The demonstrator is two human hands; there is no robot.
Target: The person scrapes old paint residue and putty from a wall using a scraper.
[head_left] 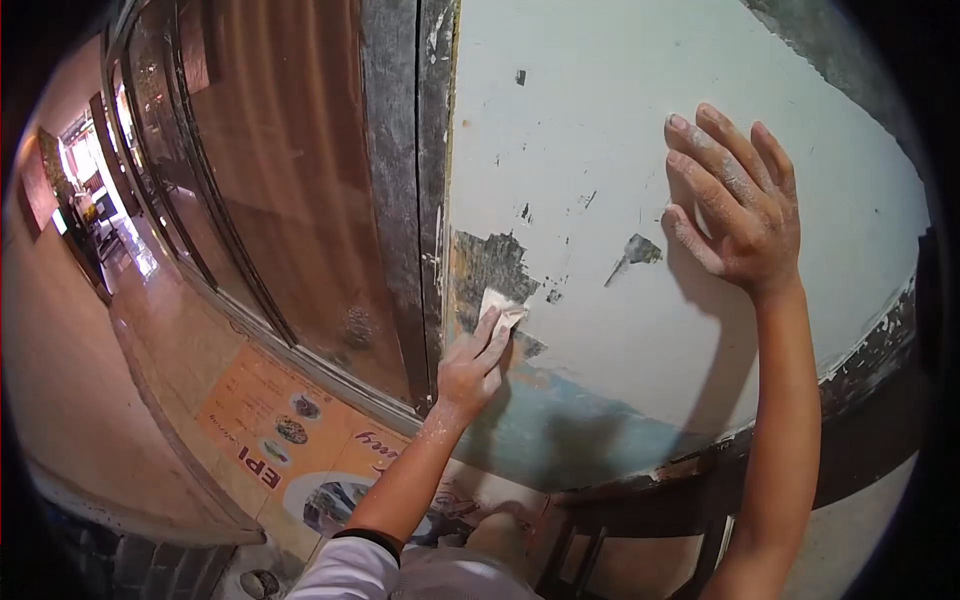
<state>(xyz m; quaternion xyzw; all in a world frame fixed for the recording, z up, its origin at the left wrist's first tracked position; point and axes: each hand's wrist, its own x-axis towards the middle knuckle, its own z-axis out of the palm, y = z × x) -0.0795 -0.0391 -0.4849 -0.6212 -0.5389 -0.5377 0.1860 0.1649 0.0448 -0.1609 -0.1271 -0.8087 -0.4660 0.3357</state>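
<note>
My left hand (470,368) is closed on a small, pale folded piece of sandpaper (502,308). Its fingers press the sheet against a white-painted panel (590,130), at the lower edge of a dark bare patch (490,262) where the paint is gone. Higher up and to the right, my right hand (735,200) rests against the same panel with its fingers spread, holding nothing. White dust coats the fingers of both hands. Between them is a smaller dark chip (642,250) in the paint. A bluish worn band (570,420) runs along the panel's bottom.
A worn dark frame post (395,150) borders the panel on the left, beside a glass pane with a brown curtain (290,150). An orange printed banner (270,410) lies on the tiled floor below. Dark wooden bars (590,555) stand under the panel, and a corridor recedes at far left.
</note>
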